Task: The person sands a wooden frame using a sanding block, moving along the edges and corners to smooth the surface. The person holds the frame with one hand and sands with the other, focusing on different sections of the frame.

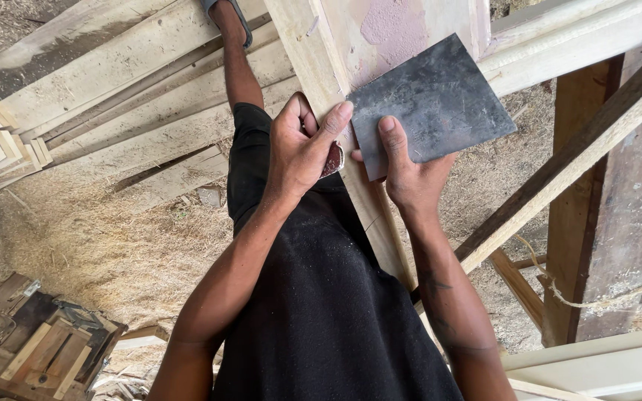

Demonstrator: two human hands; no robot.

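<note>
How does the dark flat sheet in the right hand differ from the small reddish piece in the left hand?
The dark grey sheet is large, while the reddish piece is small. The sheet lies flat and mostly in view, held at its lower corner by the right hand. The reddish piece is nearly hidden inside the left hand. Both rest against the pale wooden frame, which carries a pinkish patch.

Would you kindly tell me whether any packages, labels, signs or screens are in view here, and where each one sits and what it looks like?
None can be made out: no package, label, sign or screen shows.
The nearest lookalike is a plain dark grey square sheet, scratched and unmarked, held by the right hand against the pale wooden frame.
The left hand presses a small reddish-brown piece on that frame.
</note>
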